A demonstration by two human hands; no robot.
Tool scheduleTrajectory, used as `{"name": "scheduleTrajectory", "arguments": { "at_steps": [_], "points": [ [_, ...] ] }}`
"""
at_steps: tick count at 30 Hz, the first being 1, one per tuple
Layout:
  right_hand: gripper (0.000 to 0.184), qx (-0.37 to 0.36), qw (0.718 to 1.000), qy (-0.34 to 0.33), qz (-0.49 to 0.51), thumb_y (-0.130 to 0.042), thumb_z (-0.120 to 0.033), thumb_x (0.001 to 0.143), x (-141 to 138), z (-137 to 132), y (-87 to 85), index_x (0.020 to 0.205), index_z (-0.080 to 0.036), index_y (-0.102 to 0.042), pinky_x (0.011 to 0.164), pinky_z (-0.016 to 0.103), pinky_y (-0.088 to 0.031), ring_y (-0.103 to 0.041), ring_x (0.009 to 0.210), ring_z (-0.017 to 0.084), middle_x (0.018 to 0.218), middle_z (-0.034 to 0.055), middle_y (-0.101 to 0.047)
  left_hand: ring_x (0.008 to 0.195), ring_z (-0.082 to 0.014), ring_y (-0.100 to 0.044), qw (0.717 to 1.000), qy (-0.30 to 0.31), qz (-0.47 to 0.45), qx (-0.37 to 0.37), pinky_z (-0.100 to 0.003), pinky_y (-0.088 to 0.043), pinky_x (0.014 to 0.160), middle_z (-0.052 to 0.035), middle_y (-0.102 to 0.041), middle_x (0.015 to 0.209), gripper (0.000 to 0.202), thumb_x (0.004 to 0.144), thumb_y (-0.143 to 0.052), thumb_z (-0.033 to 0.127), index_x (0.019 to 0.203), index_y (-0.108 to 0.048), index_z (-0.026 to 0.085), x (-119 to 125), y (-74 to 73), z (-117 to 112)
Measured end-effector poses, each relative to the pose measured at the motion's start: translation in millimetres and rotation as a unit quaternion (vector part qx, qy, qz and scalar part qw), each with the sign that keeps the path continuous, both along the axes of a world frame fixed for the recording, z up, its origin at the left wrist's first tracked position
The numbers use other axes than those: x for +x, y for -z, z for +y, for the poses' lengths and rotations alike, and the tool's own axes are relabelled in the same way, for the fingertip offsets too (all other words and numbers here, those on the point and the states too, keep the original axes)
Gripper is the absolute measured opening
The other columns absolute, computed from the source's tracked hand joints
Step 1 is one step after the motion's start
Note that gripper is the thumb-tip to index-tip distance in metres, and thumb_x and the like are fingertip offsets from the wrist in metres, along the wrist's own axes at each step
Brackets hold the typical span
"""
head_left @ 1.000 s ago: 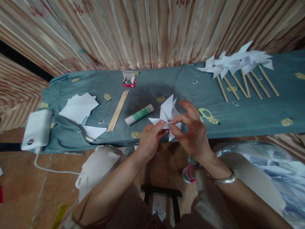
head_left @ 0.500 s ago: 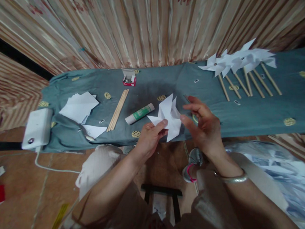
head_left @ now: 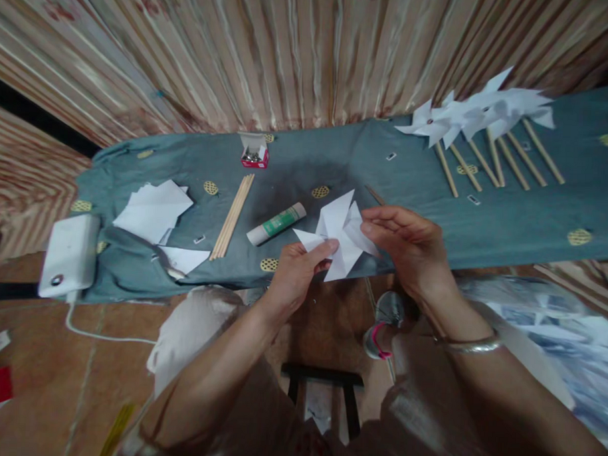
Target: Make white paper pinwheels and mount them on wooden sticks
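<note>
A white paper pinwheel without a stick is held over the table's front edge. My left hand pinches it near the centre, thumb on top. My right hand has its thumb and fingers closed on the blade at the right. Just left of the pinwheel lies a glue stick with a green label. Behind my right hand the tip of a thin brown pointed thing shows; the rest is hidden.
Wooden sticks, a red box of metal pins and white paper sheets lie to the left. A white device with a cable sits at the left edge. Several finished pinwheels on sticks lie at the back right.
My right hand has closed from a spread pose onto the pinwheel's right blade. The pinwheel has turned slightly in my left hand. The whole view has shifted a little.
</note>
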State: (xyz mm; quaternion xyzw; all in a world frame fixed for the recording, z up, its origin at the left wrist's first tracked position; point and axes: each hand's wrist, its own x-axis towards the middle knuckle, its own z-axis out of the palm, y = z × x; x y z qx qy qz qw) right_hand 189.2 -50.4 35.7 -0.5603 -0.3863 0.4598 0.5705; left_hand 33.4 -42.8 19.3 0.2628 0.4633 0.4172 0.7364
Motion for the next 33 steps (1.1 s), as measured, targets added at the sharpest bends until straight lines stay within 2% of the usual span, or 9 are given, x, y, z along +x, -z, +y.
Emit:
{"name": "scheduleTrajectory", "arguments": {
  "at_steps": [7, 10, 13, 17, 19, 23, 28, 33],
  "points": [
    [0.008, 0.016, 0.999, 0.015, -0.048, -0.076, -0.024, 0.066, 1, -4, -5.0, 0.072, -0.025, -0.072, 0.047, 0.024, -0.042, -0.054, 0.051, 0.010, 0.063, -0.0026, -0.067, 0.058, -0.0094, -0.056, 1.000, 0.003, 0.013, 0.028, -0.022, -0.043, 0.059, -0.0013, -0.068, 0.065, 0.030, 0.055, -0.086, 0.037, 0.069, -0.072, 0.014, -2, 4.6, 0],
    [0.006, 0.011, 1.000, -0.001, -0.030, -0.076, -0.027, 0.067, 1, -5, -7.5, 0.070, -0.024, -0.073, 0.050, 0.024, -0.045, -0.057, 0.056, 0.011, 0.068, -0.0007, -0.070, 0.056, -0.0093, -0.055, 0.999, 0.007, 0.020, 0.041, -0.023, -0.042, 0.058, -0.0012, -0.068, 0.065, 0.028, 0.058, -0.084, 0.037, 0.069, -0.072, 0.013, -2, 7.7, 0],
    [0.010, -0.014, 0.998, -0.014, 0.054, -0.076, -0.032, 0.067, 0, -5, -8.5, 0.066, -0.022, -0.072, 0.056, 0.024, -0.048, -0.059, 0.062, 0.012, 0.071, 0.0005, -0.071, 0.054, -0.0093, -0.053, 0.998, 0.015, 0.032, 0.045, -0.023, -0.041, 0.056, -0.0001, -0.065, 0.060, 0.029, 0.057, -0.084, 0.037, 0.067, -0.072, 0.013, -3, 8.3, 0],
    [0.019, -0.084, 0.990, -0.022, 0.113, -0.080, -0.031, 0.062, 1, -3, -9.1, 0.056, -0.020, -0.065, 0.045, 0.020, -0.039, -0.047, 0.049, 0.007, 0.054, -0.0038, -0.058, 0.048, -0.0073, -0.047, 0.998, 0.021, 0.047, 0.044, -0.021, -0.034, 0.049, 0.0019, -0.060, 0.054, 0.031, 0.055, -0.084, 0.039, 0.063, -0.069, 0.013, -3, 4.7, 0],
    [0.022, -0.117, 0.986, -0.037, 0.112, -0.081, -0.032, 0.059, 2, -2, -10.0, 0.056, -0.020, -0.064, 0.043, 0.020, -0.038, -0.044, 0.047, 0.006, 0.052, -0.0045, -0.054, 0.047, -0.0067, -0.046, 0.998, 0.021, 0.038, 0.046, -0.021, -0.034, 0.048, 0.0024, -0.060, 0.052, 0.031, 0.053, -0.085, 0.038, 0.059, -0.068, 0.013, -2, 2.3, 1],
    [0.021, -0.152, 0.981, -0.068, 0.098, -0.083, -0.034, 0.058, 4, -2, -11.6, 0.066, -0.020, -0.068, 0.046, 0.020, -0.042, -0.049, 0.051, 0.007, 0.060, -0.0029, -0.061, 0.049, -0.0076, -0.050, 0.998, 0.028, 0.019, 0.045, -0.021, -0.038, 0.051, 0.0014, -0.063, 0.055, 0.029, 0.051, -0.086, 0.036, 0.058, -0.069, 0.014, -3, -1.0, 2],
    [0.027, -0.172, 0.975, -0.112, 0.087, -0.085, -0.040, 0.055, 7, -4, -9.7, 0.070, -0.021, -0.073, 0.051, 0.020, -0.045, -0.055, 0.059, 0.009, 0.068, -0.0005, -0.066, 0.050, -0.0090, -0.053, 0.998, 0.038, 0.043, 0.033, -0.022, -0.041, 0.052, -0.0003, -0.066, 0.058, 0.029, 0.050, -0.086, 0.035, 0.062, -0.072, 0.013, -6, -3.3, 4],
    [0.028, -0.169, 0.974, -0.142, 0.054, -0.086, -0.043, 0.053, 9, -6, -7.5, 0.066, -0.022, -0.074, 0.051, 0.021, -0.042, -0.052, 0.056, 0.009, 0.063, -0.0011, -0.064, 0.052, -0.0096, -0.054, 0.996, 0.066, 0.057, 0.038, -0.021, -0.041, 0.052, -0.0015, -0.067, 0.061, 0.027, 0.052, -0.085, 0.034, 0.063, -0.072, 0.013, -10, -5.0, 5]
  ]
}}
